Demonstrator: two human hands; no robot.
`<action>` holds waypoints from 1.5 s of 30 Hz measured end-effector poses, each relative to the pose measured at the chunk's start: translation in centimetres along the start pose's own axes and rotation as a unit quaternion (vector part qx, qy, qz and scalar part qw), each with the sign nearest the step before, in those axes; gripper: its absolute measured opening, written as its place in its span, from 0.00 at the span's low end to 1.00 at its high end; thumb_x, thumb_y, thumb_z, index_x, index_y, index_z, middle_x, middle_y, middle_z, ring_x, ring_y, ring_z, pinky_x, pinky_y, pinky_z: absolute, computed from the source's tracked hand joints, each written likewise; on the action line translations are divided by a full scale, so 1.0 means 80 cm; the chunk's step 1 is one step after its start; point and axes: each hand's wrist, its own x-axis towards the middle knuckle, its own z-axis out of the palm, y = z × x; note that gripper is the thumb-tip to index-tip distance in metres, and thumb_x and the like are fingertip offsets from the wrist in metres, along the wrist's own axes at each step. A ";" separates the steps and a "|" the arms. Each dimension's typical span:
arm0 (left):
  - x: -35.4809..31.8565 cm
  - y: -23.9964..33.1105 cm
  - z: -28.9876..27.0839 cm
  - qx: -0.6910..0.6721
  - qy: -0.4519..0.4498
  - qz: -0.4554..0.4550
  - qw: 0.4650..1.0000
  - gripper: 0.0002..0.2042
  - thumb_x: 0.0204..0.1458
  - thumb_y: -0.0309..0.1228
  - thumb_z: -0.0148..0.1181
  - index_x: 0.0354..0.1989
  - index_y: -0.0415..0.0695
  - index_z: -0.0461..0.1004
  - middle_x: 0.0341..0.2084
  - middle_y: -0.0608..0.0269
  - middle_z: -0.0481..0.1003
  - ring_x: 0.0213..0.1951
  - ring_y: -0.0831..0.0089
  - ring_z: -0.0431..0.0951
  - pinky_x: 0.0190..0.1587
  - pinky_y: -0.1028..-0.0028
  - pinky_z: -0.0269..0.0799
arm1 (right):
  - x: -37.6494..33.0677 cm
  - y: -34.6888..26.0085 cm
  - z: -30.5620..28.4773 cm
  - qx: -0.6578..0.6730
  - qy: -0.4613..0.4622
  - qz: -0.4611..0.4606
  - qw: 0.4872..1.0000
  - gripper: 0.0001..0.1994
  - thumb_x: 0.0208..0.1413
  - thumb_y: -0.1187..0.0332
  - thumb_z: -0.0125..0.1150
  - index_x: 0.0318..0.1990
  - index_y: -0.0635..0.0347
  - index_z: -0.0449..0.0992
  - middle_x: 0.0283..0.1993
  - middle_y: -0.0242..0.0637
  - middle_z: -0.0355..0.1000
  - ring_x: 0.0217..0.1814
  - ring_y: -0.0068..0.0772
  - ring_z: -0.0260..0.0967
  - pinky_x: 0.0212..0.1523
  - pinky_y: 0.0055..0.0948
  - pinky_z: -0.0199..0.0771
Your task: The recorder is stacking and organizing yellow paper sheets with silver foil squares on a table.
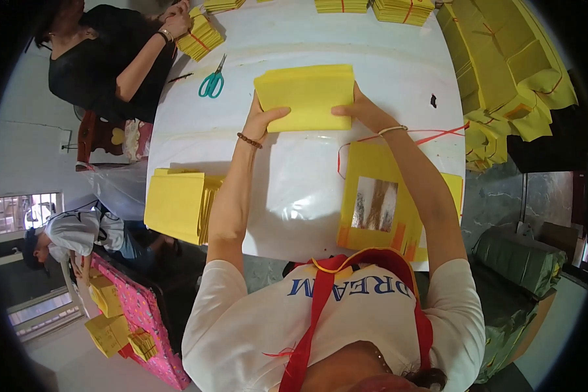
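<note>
Both hands grip one stack of yellow paper (305,97) out over the white table (294,183). The left hand (262,119) closes on its lower left edge, the right hand (359,110) on its right edge, seemingly to keep the sheets squared. Teal scissors (212,83) lie nearby; another yellow stack (176,204) sits at the left.

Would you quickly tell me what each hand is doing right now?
Left hand: closed on the left edge of the yellow paper stack.
Right hand: closed on the stack's right edge.
</note>
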 end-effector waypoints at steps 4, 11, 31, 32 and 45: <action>0.011 -0.040 -0.001 0.158 -0.068 0.017 0.985 0.45 0.34 0.30 0.72 0.62 0.43 0.50 0.51 0.58 0.64 0.56 0.64 0.62 0.61 0.66 0.53 | 0.006 0.033 -0.039 -0.198 -0.047 -0.063 0.977 0.61 0.28 0.60 0.75 0.67 0.59 0.33 0.69 0.44 0.41 0.72 0.40 0.37 0.67 0.38 0.40; 0.016 -0.060 -0.031 0.400 -0.122 -0.066 0.906 0.46 0.29 0.49 0.73 0.59 0.47 0.57 0.50 0.58 0.67 0.61 0.63 0.51 0.62 0.63 0.31 | 0.003 0.064 -0.045 -0.461 -0.006 -0.080 0.884 0.61 0.25 0.47 0.72 0.67 0.57 0.39 0.65 0.45 0.52 0.71 0.46 0.39 0.67 0.54 0.24; -0.010 0.122 0.098 0.135 -0.005 -0.030 0.990 0.28 0.60 0.48 0.40 0.63 0.41 0.53 0.42 0.55 0.73 0.36 0.71 0.77 0.39 0.75 0.73 | -0.025 0.022 -0.010 0.466 0.043 0.091 0.879 0.16 0.57 0.58 0.53 0.47 0.57 0.69 0.41 0.34 0.72 0.41 0.29 0.73 0.38 0.33 0.78; -0.015 0.124 0.104 0.125 0.001 -0.019 0.992 0.26 0.61 0.45 0.41 0.62 0.40 0.55 0.42 0.55 0.73 0.36 0.71 0.77 0.39 0.75 0.73 | -0.028 0.023 -0.008 0.465 0.040 0.091 0.880 0.16 0.57 0.58 0.53 0.47 0.57 0.69 0.41 0.34 0.72 0.41 0.29 0.73 0.38 0.33 0.78; -0.041 0.089 0.125 0.180 0.068 0.093 0.977 0.19 0.53 0.29 0.54 0.53 0.36 0.64 0.41 0.54 0.74 0.32 0.76 0.77 0.36 0.79 0.73 | -0.055 0.034 0.012 0.493 0.039 0.062 0.867 0.16 0.59 0.58 0.48 0.50 0.56 0.69 0.43 0.36 0.72 0.42 0.33 0.73 0.38 0.33 0.78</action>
